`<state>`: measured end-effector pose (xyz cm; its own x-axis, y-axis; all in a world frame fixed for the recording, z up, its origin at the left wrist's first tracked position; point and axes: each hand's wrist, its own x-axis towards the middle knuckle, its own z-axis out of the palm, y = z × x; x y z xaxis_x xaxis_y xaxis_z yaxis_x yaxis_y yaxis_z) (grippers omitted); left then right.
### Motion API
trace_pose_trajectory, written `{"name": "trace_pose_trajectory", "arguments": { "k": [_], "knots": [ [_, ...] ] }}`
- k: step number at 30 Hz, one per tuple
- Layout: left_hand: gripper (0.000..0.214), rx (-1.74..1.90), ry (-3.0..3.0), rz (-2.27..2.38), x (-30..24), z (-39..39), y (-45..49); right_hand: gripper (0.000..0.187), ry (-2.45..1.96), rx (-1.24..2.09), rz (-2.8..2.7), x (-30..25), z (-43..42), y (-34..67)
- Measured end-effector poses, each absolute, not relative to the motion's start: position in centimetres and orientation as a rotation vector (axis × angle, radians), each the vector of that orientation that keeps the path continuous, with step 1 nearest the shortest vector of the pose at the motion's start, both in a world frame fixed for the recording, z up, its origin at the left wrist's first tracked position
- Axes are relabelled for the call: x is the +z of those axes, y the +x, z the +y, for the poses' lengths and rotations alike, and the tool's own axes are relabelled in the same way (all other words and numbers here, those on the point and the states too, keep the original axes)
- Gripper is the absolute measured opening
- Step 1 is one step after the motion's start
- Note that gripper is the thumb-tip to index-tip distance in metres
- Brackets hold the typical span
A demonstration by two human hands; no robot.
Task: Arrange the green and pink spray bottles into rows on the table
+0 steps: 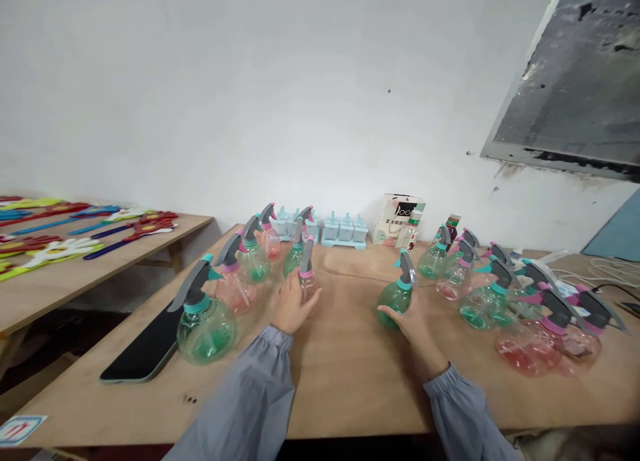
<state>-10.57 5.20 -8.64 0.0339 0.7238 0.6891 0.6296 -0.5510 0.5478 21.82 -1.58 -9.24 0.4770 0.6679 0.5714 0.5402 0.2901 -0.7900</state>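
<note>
My left hand (293, 305) is wrapped round a small pink spray bottle (307, 274) with a grey trigger, standing upright on the wooden table (345, 367). My right hand (413, 319) grips a green spray bottle (397, 294) with a teal collar, also upright on the table. Both grey sleeves reach in from the bottom edge. The two bottles stand about a hand's width apart near the table's middle.
Several green and pink spray bottles (205, 321) stand in a row at the left, several more (525, 314) at the right. A dark phone (145, 347) lies front left. Pale blue moulds (345, 231), a carton (397, 219) and a small bottle stand by the wall. A side table (75, 274) holds coloured plastic toys.
</note>
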Motion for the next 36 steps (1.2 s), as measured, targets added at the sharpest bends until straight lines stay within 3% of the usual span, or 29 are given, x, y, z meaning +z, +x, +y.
{"name": "trace_pose_trajectory", "arguments": {
  "k": [4,7,13,19,25,30,34,36],
  "knots": [
    [0.061,1.557,2.197,1.431,-8.7,5.2,-10.6,0.126,-1.422,0.077,-1.147,-10.0,1.3,24.2],
    [0.062,1.537,2.199,1.452,-8.8,5.2,-10.7,0.134,-1.548,-0.022,-1.071,-9.1,4.1,26.5],
    [0.054,1.554,2.237,1.451,-8.9,5.3,-10.6,0.115,-1.968,-0.18,-0.925,-7.0,8.3,28.5],
    [0.055,1.54,2.238,1.445,-8.8,5.1,-10.7,0.114,-1.993,-0.148,-0.856,-5.9,10.6,28.7],
    [0.069,1.494,2.189,1.241,-8.7,4.5,-9.9,0.099,-1.539,-0.197,-0.745,-6.7,9.4,26.8],
    [0.087,1.329,2.204,0.998,-9.1,3.0,-7.6,0.075,-1.111,0.1,-1.229,-7.1,6.4,20.6],
    [0.091,1.16,2.307,0.956,-9.5,1.7,-6.4,0.093,-0.876,0.422,-1.606,-6.3,3.5,15.0],
    [0.092,1.103,2.411,0.907,-9.6,1.4,-6.5,0.092,-0.869,0.519,-1.617,-5.9,2.4,13.2]
  ]
}}
